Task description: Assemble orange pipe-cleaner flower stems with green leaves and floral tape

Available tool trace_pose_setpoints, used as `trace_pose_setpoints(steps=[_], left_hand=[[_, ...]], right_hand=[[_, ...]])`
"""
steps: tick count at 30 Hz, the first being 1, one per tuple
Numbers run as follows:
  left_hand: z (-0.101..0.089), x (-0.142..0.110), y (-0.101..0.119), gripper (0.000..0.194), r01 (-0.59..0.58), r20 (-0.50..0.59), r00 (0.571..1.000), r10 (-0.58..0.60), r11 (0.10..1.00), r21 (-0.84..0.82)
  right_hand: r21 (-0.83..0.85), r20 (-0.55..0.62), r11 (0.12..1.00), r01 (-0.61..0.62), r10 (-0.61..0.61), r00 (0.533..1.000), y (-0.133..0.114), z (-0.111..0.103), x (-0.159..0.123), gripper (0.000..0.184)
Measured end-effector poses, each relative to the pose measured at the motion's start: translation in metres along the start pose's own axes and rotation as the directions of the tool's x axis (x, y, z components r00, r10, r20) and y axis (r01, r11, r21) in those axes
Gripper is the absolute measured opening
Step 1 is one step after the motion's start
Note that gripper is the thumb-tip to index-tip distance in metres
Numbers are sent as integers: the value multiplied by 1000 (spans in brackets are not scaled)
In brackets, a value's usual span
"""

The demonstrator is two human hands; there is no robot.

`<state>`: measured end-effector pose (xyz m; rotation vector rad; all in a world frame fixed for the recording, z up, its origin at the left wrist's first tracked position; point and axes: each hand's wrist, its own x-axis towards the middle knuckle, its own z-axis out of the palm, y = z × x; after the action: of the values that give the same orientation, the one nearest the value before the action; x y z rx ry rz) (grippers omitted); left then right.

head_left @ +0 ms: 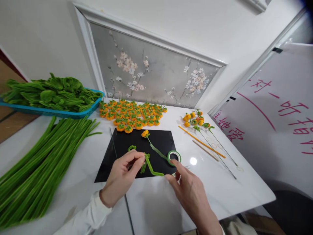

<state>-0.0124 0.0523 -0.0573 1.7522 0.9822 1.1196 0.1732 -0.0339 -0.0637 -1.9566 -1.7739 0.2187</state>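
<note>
My left hand pinches a bent green pipe cleaner between thumb and fingertips, above a black mat. The pipe cleaner's far end points at my right hand, whose thumb and index finger are apart. The right thumb is close to that end; whether they touch I cannot tell. Beside the right index fingertip lies a roll of green floral tape. Its loose strip runs to an orange pipe-cleaner flower at the mat's top. Small green pipe-cleaner pieces lie behind my left hand.
A bundle of long green pipe cleaners is on the left, below a blue tray heaped with green leaves. Many orange flower heads line the wall. At right are finished flowers, an orange stick and a whiteboard.
</note>
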Motion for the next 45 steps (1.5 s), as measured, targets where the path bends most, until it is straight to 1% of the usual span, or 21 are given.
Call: trace_pose_setpoints(steps=[3, 5, 7, 9, 11, 15, 17, 18, 20, 22, 25, 28, 30, 31, 33, 35, 37, 39, 40, 42, 45], left_hand=[[-1, -1, 3, 12, 4, 20, 1000, -3, 997, -82], [1, -3, 5, 13, -2, 29, 1000, 6, 993, -120], [3, -3, 6, 13, 21, 27, 999, -17, 988, -151], [5, -3, 5, 13, 98, 28, 995, -94, 977, -191], [5, -2, 4, 14, 204, 35, 979, -201, 953, -224], [4, -1, 1, 16, 339, 43, 939, -340, 905, -258], [2, 1, 3, 15, 372, 63, 927, -370, 880, -294], [2, 1, 4, 15, 384, 76, 922, -380, 870, -309], [1, 2, 7, 16, 398, 94, 916, -389, 859, -323], [2, 3, 8, 18, 406, 105, 913, -394, 858, -315], [3, 3, 5, 16, 394, 87, 918, -386, 873, -286], [4, 3, 1, 14, 377, 71, 925, -374, 874, -306], [5, 2, 1, 17, 412, 114, 910, -398, 843, -347], [6, 1, 1, 18, 445, 150, 895, -421, 815, -371], [7, -2, 4, 16, 530, 258, 848, -463, 736, -420], [9, -6, 6, 14, 632, 409, 774, -483, 627, -455], [11, -10, 6, 14, 724, 552, 687, -472, 512, -462], [13, -14, 4, 14, 783, 642, 618, -454, 428, -451], [13, -15, 3, 13, 799, 666, 598, -447, 405, -445], [13, -15, 0, 13, 811, 685, 582, -438, 380, -445], [12, -11, -2, 12, 790, 653, 613, -445, 315, -526]], right_hand=[[-232, 11, 970, -78, 82, 997, 19, 3, -4, 23], [-302, 6, 948, -101, 108, 994, 27, 6, -8, 25], [-324, -27, 939, -117, 114, 993, 34, 8, -14, 20], [-330, -66, 934, -139, 124, 990, 43, 10, -20, 12], [-334, -101, 925, -184, 159, 982, 54, 11, -26, 14], [-232, -176, 928, -291, 255, 951, 75, 7, -33, 32], [-60, -212, 952, -301, 283, 935, 75, -1, -33, 31], [60, -218, 960, -274, 280, 935, 71, -6, -32, 27], [331, -173, 932, -149, 215, 961, 52, -18, -27, 20], [472, -131, 882, -13, 85, 988, 26, -26, -20, 19], [495, -152, 859, 130, -61, 986, -12, -24, -5, 20], [399, -227, 897, 189, -104, 968, -30, -6, 8, 32], [288, -234, 928, 236, -171, 957, -31, 7, 15, 23], [235, -240, 937, 260, -203, 949, -28, 13, 16, 17], [124, -275, 946, 298, -256, 927, -21, 19, 18, 16], [-2, -313, 946, 323, -307, 899, -11, 19, 17, 19], [-101, -293, 926, 364, -377, 879, 0, 15, 16, 23], [-138, -235, 890, 434, -456, 859, 11, 9, 15, 26], [-141, -203, 870, 473, -493, 846, 16, 6, 15, 26], [-146, -156, 828, 541, -559, 814, 23, 2, 18, 27], [-154, -122, 780, 607, -625, 771, 27, 1, 26, 29]])
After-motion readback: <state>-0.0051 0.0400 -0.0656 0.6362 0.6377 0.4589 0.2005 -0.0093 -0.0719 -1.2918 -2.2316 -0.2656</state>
